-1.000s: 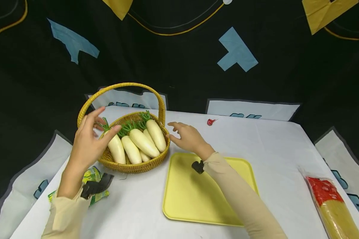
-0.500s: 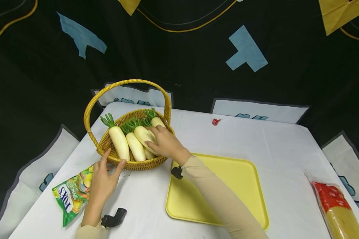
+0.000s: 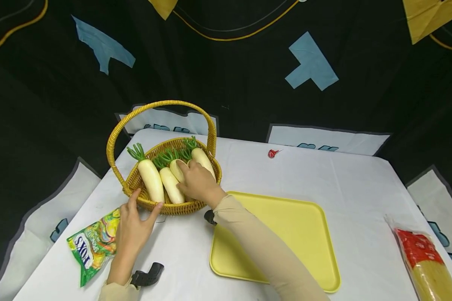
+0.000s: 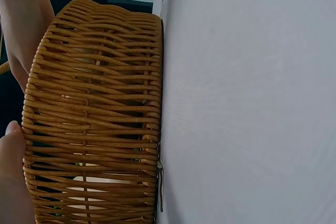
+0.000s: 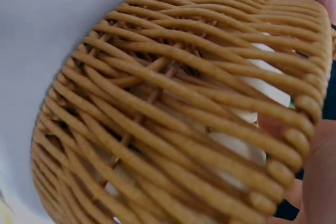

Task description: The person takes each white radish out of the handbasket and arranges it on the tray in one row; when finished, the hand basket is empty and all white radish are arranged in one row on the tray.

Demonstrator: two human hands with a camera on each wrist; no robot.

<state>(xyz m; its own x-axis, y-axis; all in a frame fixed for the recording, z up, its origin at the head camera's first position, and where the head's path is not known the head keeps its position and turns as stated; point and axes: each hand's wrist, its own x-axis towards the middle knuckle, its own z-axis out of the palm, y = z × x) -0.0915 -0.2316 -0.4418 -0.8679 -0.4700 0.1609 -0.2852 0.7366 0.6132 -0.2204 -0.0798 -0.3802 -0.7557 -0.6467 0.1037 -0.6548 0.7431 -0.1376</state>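
A wicker basket (image 3: 181,209) with an arched handle holds several white radishes (image 3: 151,180) with green leaf stubs. My right hand (image 3: 199,182) reaches over the front right rim and grips a middle white radish (image 3: 177,168), covering most of its body. In the right wrist view, the basket's woven wall (image 5: 157,87) hides most of that grip. At the front left, my left hand (image 3: 133,223) touches the basket's rim with thumb and fingers spread. Its thumb (image 4: 13,140) lies against the rim in the left wrist view.
Under my right forearm lies a yellow tray (image 3: 297,234). A green FOX'S candy bag (image 3: 94,242) is beside my left wrist. Near the back lies a red lollipop (image 3: 273,153), and a red-and-yellow packet (image 3: 422,259) rests at the right edge. A black curtain (image 3: 241,83) hangs behind.
Both hands have come to the basket: the left has dropped to its front left rim, the right has reached in among the white radishes and shifted slightly left. The view has shifted a little.
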